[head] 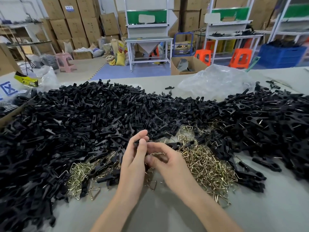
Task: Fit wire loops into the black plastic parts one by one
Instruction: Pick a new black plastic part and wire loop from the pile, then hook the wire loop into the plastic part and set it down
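My left hand pinches a small black plastic part between thumb and fingers, just above the table. My right hand is curled beside it, its fingertips meeting the left hand at that part; what it holds is hidden by its fingers. A heap of brass-coloured wire loops lies under and right of my hands, with more loops to the left. A wide pile of black plastic parts covers the table behind and on both sides.
The grey table is bare in front of my forearms. A crumpled clear plastic bag lies at the back right. A cardboard edge borders the far left. Workbenches, stools and stacked cartons stand beyond the table.
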The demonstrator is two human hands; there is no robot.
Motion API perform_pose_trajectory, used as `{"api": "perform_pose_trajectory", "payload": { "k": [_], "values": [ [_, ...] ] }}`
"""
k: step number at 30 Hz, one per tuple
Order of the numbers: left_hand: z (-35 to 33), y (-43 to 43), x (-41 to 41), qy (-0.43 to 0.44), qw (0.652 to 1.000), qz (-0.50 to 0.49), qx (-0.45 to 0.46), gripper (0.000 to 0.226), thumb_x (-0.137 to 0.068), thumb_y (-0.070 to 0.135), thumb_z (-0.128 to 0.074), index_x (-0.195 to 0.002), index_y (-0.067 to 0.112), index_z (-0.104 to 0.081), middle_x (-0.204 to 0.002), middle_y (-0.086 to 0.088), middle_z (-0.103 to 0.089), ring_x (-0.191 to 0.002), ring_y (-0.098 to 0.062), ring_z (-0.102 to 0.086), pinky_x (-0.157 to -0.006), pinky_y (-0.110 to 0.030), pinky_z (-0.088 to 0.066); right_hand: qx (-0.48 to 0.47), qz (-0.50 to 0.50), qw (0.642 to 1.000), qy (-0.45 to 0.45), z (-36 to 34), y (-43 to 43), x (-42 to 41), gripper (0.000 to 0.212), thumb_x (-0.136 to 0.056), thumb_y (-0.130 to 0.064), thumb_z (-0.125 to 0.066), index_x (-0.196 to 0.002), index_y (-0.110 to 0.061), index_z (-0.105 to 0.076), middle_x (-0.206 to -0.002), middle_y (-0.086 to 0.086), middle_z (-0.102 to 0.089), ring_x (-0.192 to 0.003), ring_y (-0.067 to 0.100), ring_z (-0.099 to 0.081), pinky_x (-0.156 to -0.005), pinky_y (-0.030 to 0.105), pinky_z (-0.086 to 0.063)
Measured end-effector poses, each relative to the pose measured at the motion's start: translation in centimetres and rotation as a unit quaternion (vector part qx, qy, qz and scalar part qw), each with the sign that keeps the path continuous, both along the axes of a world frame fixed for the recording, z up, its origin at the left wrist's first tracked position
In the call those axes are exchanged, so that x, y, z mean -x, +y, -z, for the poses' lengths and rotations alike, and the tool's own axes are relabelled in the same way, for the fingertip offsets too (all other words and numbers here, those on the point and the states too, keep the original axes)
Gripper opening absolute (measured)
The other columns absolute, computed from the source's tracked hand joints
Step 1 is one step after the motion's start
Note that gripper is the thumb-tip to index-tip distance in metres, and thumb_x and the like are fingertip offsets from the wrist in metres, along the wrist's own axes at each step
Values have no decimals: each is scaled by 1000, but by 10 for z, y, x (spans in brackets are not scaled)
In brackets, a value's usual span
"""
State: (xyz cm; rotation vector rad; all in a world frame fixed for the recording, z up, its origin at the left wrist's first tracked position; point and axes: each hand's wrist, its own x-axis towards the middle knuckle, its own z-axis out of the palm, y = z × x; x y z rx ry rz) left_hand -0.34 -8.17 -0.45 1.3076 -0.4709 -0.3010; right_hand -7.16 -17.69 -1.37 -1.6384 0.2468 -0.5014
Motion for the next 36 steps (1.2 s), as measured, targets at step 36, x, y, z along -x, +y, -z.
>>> {"api": "perform_pose_trajectory", "payload": {
  "k": [36],
  "values": [
    [-22, 32, 27, 114, 834, 537, -54, 24, -105, 25, -47, -110, 12, -67, -109, -5, -72, -109, -21, -65, -105, -41, -47, -353, -4, 933, -64, -12, -29, 13, 28, -100, 5, -50, -121, -8, -64, -97, 12, -69, -79, 22, -74, -72, 33, -62]
  ]
}}
